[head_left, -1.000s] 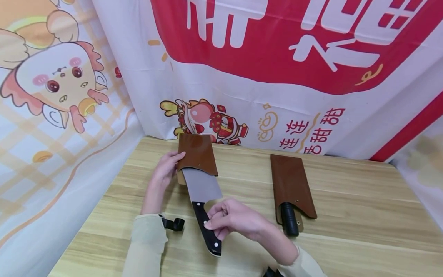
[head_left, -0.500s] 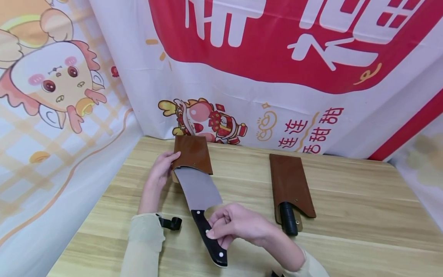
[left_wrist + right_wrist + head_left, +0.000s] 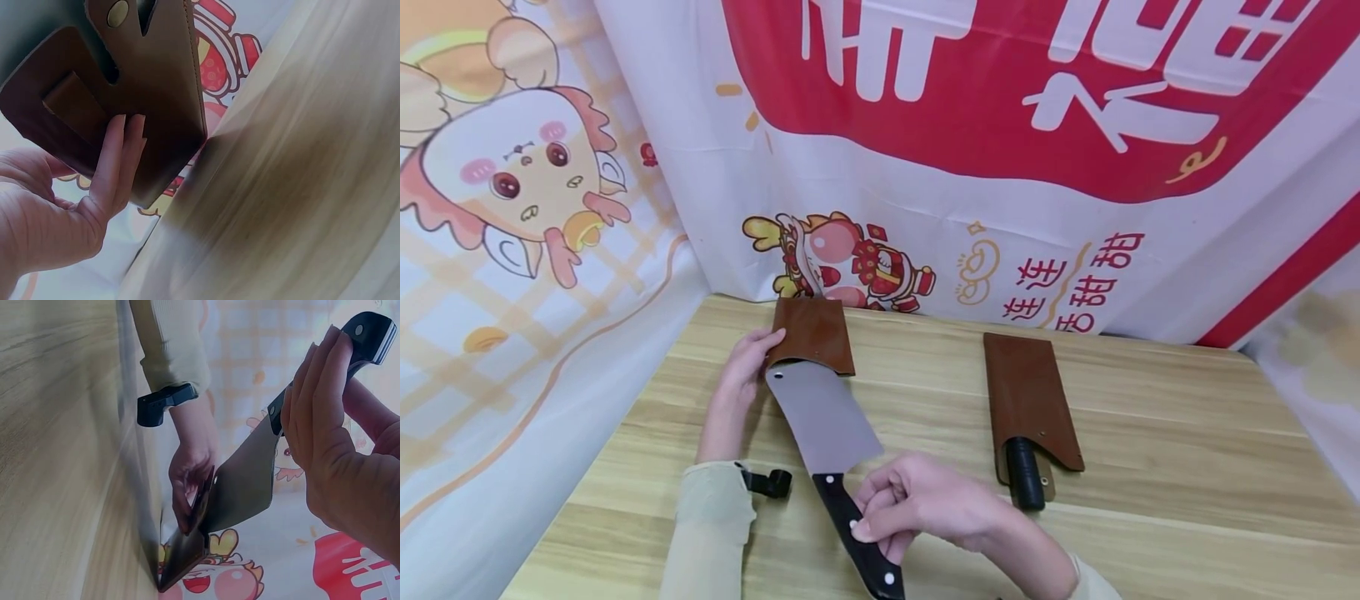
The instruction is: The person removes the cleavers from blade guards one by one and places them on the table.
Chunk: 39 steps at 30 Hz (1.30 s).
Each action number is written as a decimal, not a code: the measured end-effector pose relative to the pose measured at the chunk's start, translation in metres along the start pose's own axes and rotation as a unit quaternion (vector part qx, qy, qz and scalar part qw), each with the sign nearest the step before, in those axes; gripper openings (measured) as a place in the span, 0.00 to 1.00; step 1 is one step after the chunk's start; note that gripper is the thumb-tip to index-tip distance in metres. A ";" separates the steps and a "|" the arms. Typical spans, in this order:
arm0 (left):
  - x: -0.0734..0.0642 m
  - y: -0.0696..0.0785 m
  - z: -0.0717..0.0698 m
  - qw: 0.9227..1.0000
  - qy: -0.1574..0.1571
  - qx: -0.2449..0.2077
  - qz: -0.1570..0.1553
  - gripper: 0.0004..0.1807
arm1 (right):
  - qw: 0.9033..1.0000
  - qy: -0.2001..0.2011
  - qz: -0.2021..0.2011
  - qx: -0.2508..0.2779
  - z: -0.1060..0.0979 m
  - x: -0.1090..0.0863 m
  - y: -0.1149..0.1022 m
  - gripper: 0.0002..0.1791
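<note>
My right hand (image 3: 925, 508) pinches the black riveted handle of a cleaver (image 3: 823, 412) between thumb and fingers. The cleaver's broad grey blade points away, its end with a small hole right at the mouth of a brown leather sheath (image 3: 811, 333). That sheath's left edge is gripped by my left hand (image 3: 747, 362), thumb on top. In the left wrist view, two fingers (image 3: 115, 159) lie against the sheath's underside, beside a leather loop and a brass snap. The right wrist view shows the sheath tilted, its far corner down at the table.
A second brown sheath (image 3: 1033, 400) lies to the right on the wooden table (image 3: 1187, 467), a black handle (image 3: 1026, 475) sticking out of it. Printed cloths (image 3: 880, 167) hang behind and at the left. A black wrist mount (image 3: 767, 483) is strapped to the left sleeve.
My right hand has drawn the cleaver toward me and slightly right, so nearly the whole blade now shows. The left hand and sheath have shifted slightly left. The second sheath stays put.
</note>
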<state>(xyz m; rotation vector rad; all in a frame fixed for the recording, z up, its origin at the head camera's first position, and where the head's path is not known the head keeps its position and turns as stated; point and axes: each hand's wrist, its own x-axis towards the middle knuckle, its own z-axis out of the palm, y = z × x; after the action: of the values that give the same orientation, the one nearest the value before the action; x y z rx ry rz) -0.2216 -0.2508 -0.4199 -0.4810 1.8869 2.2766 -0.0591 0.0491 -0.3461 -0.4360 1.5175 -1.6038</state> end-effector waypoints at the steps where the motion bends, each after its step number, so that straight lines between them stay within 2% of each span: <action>1: 0.000 0.000 -0.001 1.000 -0.001 -0.003 -0.001 0.10 | 1.000 -0.002 0.000 0.001 0.001 -0.001 0.000 0.08; 6: -0.001 0.000 -0.004 1.000 -0.007 -0.005 0.003 0.09 | 1.000 -0.022 0.004 0.009 0.002 -0.005 -0.002 0.09; 13: -0.004 -0.001 -0.005 1.000 0.004 0.020 0.007 0.30 | 0.999 -0.032 0.018 0.000 0.003 -0.011 -0.007 0.10; 17: -0.004 -0.001 -0.005 1.000 0.009 0.028 0.005 0.33 | 1.000 -0.027 0.013 -0.008 0.003 -0.012 -0.012 0.09; 20: -0.002 -0.001 -0.006 0.999 0.010 0.040 0.006 0.32 | 1.000 -0.022 0.011 -0.015 0.001 -0.011 -0.014 0.09; 24: -0.002 0.000 -0.008 1.000 0.001 0.028 0.008 0.28 | 1.000 -0.012 0.007 -0.025 -0.001 -0.011 -0.017 0.11; 33: -0.008 0.006 -0.010 0.997 -0.063 0.021 0.027 0.15 | 0.999 0.010 -0.017 -0.035 -0.007 -0.010 -0.024 0.11; 36: -0.010 0.008 -0.008 0.996 -0.072 0.033 0.029 0.12 | 0.999 0.016 -0.024 -0.035 -0.009 -0.010 -0.025 0.11; 39: -0.012 0.010 -0.006 0.995 -0.079 0.046 0.030 0.13 | 0.999 0.026 -0.031 -0.030 -0.012 -0.010 -0.025 0.11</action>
<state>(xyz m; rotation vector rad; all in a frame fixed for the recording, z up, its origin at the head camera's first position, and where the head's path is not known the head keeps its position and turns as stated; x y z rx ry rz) -0.2123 -0.2573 -0.4076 -0.2258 1.9415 2.1799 -0.0707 0.0617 -0.3221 -0.4822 1.6084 -1.6330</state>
